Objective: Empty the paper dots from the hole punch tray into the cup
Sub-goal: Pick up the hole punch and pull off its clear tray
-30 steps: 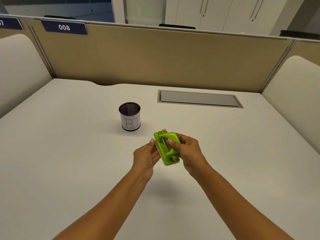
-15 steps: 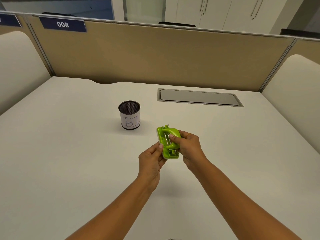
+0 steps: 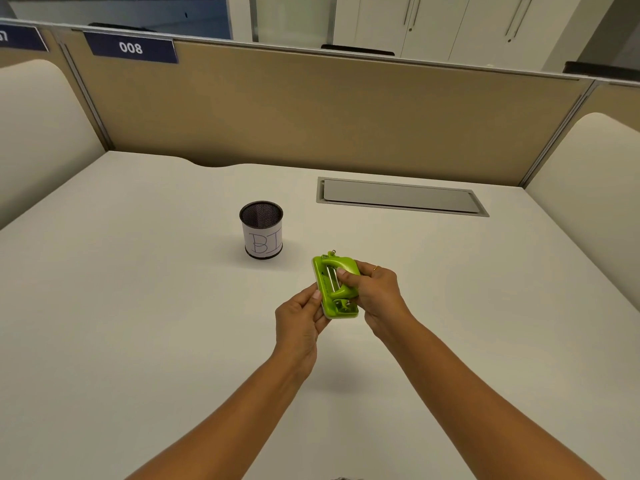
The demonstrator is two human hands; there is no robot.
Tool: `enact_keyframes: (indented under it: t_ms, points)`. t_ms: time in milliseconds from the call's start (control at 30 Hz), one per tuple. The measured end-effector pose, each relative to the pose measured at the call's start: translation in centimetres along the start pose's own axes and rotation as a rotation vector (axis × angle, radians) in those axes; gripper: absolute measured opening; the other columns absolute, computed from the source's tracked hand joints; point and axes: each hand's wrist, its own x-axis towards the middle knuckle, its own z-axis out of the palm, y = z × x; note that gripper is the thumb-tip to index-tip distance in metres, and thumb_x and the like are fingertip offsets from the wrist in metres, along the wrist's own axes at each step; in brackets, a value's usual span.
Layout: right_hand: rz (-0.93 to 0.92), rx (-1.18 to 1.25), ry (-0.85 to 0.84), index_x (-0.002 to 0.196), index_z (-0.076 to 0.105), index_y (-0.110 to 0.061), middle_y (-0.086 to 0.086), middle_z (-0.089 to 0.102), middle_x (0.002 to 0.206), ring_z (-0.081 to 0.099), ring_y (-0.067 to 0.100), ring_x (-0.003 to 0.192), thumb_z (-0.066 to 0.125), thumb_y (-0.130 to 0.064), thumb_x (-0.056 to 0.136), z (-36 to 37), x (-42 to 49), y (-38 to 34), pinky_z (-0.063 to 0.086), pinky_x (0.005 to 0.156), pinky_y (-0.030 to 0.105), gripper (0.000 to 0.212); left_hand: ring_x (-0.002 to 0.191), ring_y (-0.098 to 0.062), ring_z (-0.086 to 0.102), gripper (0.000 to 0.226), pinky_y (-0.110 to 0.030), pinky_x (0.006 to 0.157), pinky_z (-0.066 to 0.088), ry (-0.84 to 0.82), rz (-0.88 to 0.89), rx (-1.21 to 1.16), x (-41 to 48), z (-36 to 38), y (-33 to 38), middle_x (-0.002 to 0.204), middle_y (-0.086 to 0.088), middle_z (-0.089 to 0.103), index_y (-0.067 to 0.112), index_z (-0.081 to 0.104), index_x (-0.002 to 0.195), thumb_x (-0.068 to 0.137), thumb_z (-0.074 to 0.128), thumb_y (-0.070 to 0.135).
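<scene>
A lime-green hole punch (image 3: 333, 285) is held above the white desk, tilted on its side with its handle facing me. My right hand (image 3: 375, 292) grips it from the right, thumb on the handle. My left hand (image 3: 300, 318) pinches its lower left edge, where the pale tray shows as a thin strip. A black mesh cup (image 3: 261, 229) with a white paper label stands upright on the desk, up and to the left of the punch, apart from both hands. No paper dots are visible.
A grey cable hatch (image 3: 398, 196) is set flush into the desk (image 3: 138, 306) at the back right. Tan partition panels (image 3: 329, 112) close off the far edge, and cream side panels stand at left and right.
Both hands have carried the punch a little up and to the right, and it has turned more upright. My left hand has shifted down to the punch's lower left edge.
</scene>
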Motion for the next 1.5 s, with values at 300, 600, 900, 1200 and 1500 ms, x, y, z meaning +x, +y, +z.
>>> enact_keyframes:
  t_ms: [300,600,900,1200,1500]
  points:
    - [-0.038,-0.015,-0.012,0.124,0.058,-0.001,0.022,0.064,0.118,0.061,0.028,0.093,0.067,-0.007,0.081,-0.2,0.0,0.1,0.051,0.091,0.043,0.044,0.064,-0.008,0.072,0.027,-0.019,0.057,0.057,0.003,-0.001,-0.030,-0.2,-0.2,-0.2,0.083,-0.002,0.071,0.000,0.060,0.114,0.093,0.044,0.000]
    - [-0.074,-0.044,-0.014,0.122,0.059,-0.003,0.020,0.065,0.116,0.063,0.033,0.104,0.068,-0.008,0.080,-0.4,0.0,0.5,0.052,0.094,0.045,0.043,0.064,-0.009,0.072,0.024,-0.020,0.053,0.056,-0.014,-0.017,-0.091,-0.5,-0.1,-0.4,0.069,0.003,0.076,0.013,0.067,0.088,0.093,0.045,0.004]
    - [-0.184,-0.215,-0.135,0.121,0.061,-0.009,0.013,0.067,0.116,0.063,0.027,0.105,0.069,-0.009,0.079,-1.1,-0.5,0.9,0.050,0.081,0.030,0.042,0.077,-0.026,0.066,0.033,-0.031,0.055,0.059,0.001,-0.212,-0.118,0.5,-0.4,1.2,0.088,-0.013,0.066,0.008,0.062,0.090,0.094,0.042,0.034]
    - [-0.294,-0.703,-0.428,0.126,0.058,-0.016,-0.006,0.060,0.107,0.055,0.013,0.101,0.071,-0.019,0.079,-2.5,-0.6,-0.9,0.046,0.078,0.018,0.049,0.064,-0.022,0.066,0.043,-0.028,0.054,0.058,-0.073,-0.339,0.078,1.4,-1.6,2.6,0.066,-0.012,0.070,0.005,0.067,0.080,0.086,0.051,0.044]
    - [-0.317,-0.882,-0.551,0.132,0.052,-0.016,0.004,0.056,0.134,0.050,0.012,0.106,0.068,-0.018,0.081,-2.5,-0.7,-1.5,0.044,0.088,0.023,0.054,0.050,-0.017,0.062,0.026,-0.026,0.049,0.057,-0.092,-0.330,0.172,2.0,-1.9,2.2,0.056,-0.006,0.066,0.007,0.063,0.080,0.087,0.050,0.028]
